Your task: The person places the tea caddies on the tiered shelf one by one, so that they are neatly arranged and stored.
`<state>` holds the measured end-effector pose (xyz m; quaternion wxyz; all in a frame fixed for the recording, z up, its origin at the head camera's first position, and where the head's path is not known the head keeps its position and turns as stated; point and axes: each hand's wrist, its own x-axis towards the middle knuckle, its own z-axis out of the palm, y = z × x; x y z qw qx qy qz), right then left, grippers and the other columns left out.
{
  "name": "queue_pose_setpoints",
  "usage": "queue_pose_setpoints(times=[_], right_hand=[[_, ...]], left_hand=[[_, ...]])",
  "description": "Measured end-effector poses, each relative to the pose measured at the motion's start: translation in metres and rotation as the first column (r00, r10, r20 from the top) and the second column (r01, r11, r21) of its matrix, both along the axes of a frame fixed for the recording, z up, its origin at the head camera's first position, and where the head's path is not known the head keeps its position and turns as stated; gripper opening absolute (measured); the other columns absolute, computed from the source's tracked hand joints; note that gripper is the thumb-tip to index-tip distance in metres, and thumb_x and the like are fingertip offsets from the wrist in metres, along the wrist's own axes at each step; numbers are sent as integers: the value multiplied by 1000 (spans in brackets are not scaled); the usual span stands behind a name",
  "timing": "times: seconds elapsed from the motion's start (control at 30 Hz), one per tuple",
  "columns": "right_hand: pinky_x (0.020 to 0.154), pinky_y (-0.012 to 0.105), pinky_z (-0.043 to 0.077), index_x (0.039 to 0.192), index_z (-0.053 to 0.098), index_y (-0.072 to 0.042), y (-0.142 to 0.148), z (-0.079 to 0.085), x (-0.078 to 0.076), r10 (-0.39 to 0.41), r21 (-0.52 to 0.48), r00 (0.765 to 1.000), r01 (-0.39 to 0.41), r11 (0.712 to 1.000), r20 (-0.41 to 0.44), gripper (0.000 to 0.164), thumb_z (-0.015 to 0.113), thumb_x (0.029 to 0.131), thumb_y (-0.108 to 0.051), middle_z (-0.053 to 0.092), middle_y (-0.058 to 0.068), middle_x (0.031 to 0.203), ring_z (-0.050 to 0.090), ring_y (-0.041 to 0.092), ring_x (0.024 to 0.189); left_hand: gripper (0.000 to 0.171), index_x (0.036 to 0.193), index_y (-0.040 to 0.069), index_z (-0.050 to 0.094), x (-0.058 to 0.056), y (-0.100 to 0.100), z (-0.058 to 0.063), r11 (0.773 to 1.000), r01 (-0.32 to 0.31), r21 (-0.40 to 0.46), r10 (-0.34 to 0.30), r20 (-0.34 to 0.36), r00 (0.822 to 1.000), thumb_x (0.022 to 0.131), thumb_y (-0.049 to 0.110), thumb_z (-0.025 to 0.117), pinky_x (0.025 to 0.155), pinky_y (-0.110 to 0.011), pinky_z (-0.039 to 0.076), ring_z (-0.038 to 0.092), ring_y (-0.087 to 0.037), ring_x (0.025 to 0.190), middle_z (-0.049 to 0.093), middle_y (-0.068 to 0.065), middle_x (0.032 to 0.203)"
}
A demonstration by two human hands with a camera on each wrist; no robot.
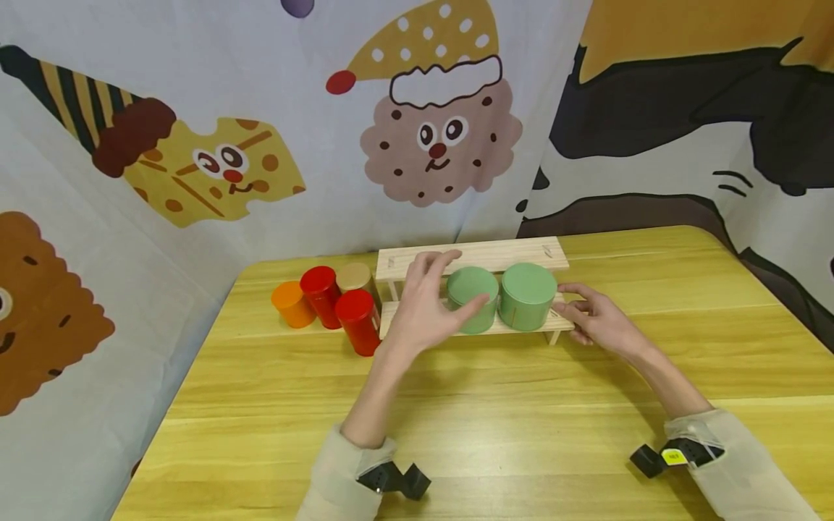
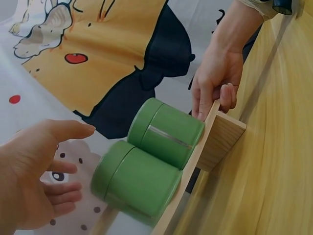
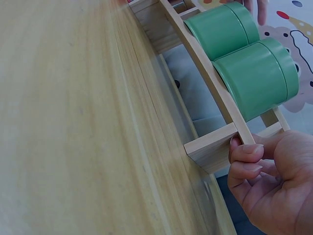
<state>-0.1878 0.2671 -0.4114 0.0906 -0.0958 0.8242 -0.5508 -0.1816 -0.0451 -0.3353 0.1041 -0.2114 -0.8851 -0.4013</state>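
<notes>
Two green lidded tins, the left tin (image 1: 470,284) and the right tin (image 1: 528,288), stand side by side on the lower step of a two-step wooden rack (image 1: 478,257). My left hand (image 1: 420,311) is beside the left tin, thumb and fingers spread; the left wrist view shows a gap between this hand and the tins. At the rack's right end, my right hand (image 1: 601,322) pinches the edge of the lower board (image 3: 222,100) between thumb and curled fingers, as the right wrist view shows. Part of the left tin is hidden behind my left thumb.
Left of the rack stand two red canisters (image 1: 358,322), an orange tin (image 1: 293,304) and a canister with a tan lid (image 1: 355,276). The front red canister is close to the rack's left end. A cartoon-printed cloth (image 1: 313,224) hangs behind the wooden table (image 1: 495,427).
</notes>
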Motion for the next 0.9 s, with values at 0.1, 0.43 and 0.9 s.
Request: queue_pose_setpoints(times=[0.1, 0.43, 0.9], right_hand=[[47, 27, 41, 145, 35, 5, 0, 1, 0, -1, -2, 1000, 1, 1000, -1, 53, 56, 105, -22, 51, 7, 73, 45, 12, 52], [48, 26, 42, 146, 34, 6, 0, -1, 0, 2, -3, 1000, -2, 1000, 2, 55, 56, 105, -23, 54, 9, 76, 46, 11, 53], [48, 26, 41, 146, 34, 6, 0, -1, -1, 2, 1, 1000, -2, 1000, -2, 53, 55, 106, -22, 53, 9, 76, 46, 11, 53]], left_hand=[[72, 146, 14, 51, -1, -5, 1, 1000, 4, 14, -4, 4, 1000, 86, 42, 79, 103, -50, 45, 46, -25, 126, 46, -7, 136], [66, 143, 15, 54, -3, -24, 3, 997, 5, 72, -5, -7, 1000, 86, 34, 80, 104, -46, 44, 47, -21, 126, 49, -6, 135], [62, 140, 13, 56, -1, -60, -3, 997, -23, 73, 23, -7, 1000, 86, 35, 78, 102, -52, 44, 51, -27, 125, 51, -6, 134]])
